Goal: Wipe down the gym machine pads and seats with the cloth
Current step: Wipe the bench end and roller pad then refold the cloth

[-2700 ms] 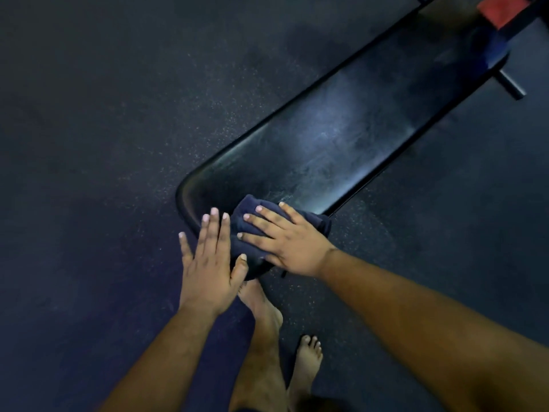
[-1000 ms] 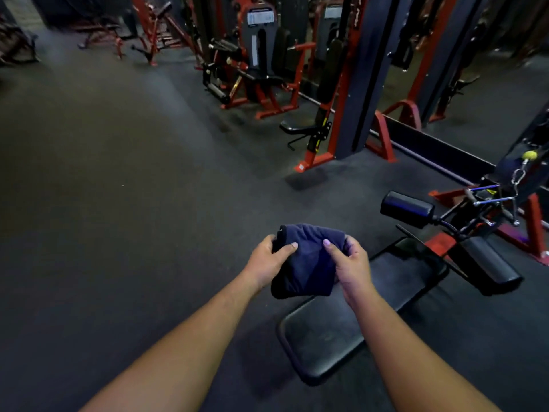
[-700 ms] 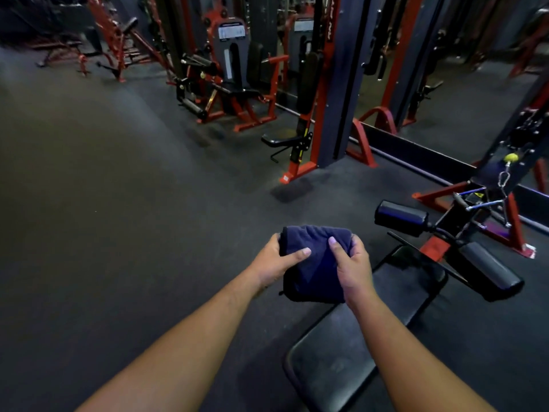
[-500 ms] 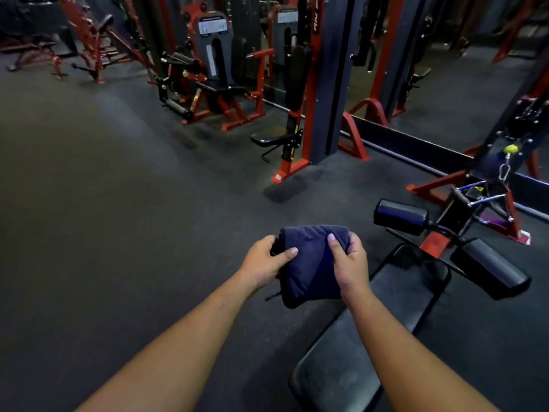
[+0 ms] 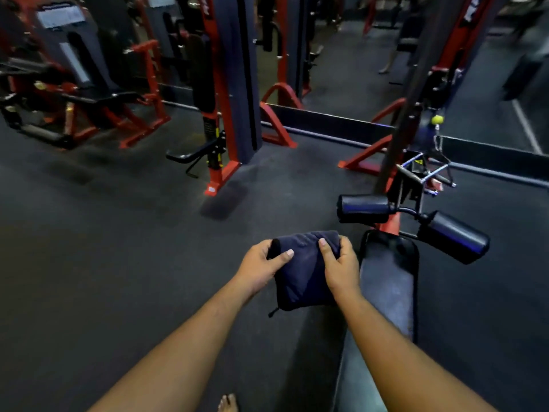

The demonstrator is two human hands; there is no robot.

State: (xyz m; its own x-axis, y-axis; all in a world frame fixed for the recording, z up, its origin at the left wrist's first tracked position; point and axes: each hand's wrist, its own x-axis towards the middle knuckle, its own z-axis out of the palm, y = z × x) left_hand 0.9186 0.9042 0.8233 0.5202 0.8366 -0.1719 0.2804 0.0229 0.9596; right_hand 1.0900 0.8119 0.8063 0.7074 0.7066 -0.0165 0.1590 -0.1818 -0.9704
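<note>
A folded dark blue cloth hangs in the air in front of me, above the floor. My left hand grips its left edge and my right hand grips its right edge, thumbs on top. The long black bench pad runs from bottom centre to just right of my right hand. Two black roller pads stick out at the bench's far end.
A red and grey cable tower with a small black seat stands ahead. A seated machine is at the far left. A metal handle hangs behind the rollers. Dark rubber floor spreads left. My bare toes show below.
Since 2.7 s ago the cloth came off the bench end and is held up in both hands. The view has risen and shifted, so the bench now lies more to the right.
</note>
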